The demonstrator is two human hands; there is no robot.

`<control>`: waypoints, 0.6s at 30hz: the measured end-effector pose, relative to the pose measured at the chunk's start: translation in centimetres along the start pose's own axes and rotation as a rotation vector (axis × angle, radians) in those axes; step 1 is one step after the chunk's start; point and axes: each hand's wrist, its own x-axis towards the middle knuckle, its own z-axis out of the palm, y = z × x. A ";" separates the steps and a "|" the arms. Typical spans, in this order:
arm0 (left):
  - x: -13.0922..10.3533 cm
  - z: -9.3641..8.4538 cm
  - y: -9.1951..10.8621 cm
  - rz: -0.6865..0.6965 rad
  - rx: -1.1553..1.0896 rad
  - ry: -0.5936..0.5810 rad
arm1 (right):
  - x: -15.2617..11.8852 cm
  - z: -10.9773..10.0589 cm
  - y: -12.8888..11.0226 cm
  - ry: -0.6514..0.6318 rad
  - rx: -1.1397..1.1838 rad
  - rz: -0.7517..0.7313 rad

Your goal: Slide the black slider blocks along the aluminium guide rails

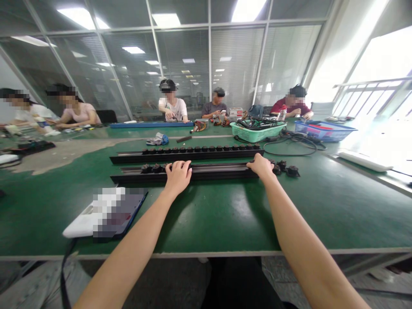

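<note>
A: Where are the hands?
B: The left hand [178, 174] and right hand [261, 166] both rest, fingers curled, on the near black rail [219, 171] across the green table [225, 214].

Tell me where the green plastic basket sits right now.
In the head view, the green basket sits far right of centre on the green table, beyond the far black rail, left of the blue basket.

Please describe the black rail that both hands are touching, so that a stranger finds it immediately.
On the green table lie two long black rails, side by side. The near rail has both hands on it, left hand and right hand; the far rail carries a full row of black knobs, untouched.
</note>
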 end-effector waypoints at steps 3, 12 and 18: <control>0.0 0.1 0.0 0.000 -0.003 0.003 | 0.0 -0.1 0.0 0.003 0.000 0.012; -0.1 -0.1 0.1 0.006 -0.003 -0.002 | -0.1 -0.4 0.0 0.012 -0.009 0.044; -0.1 -0.1 0.1 0.010 -0.008 0.006 | 0.1 -0.4 0.5 0.028 -0.010 0.071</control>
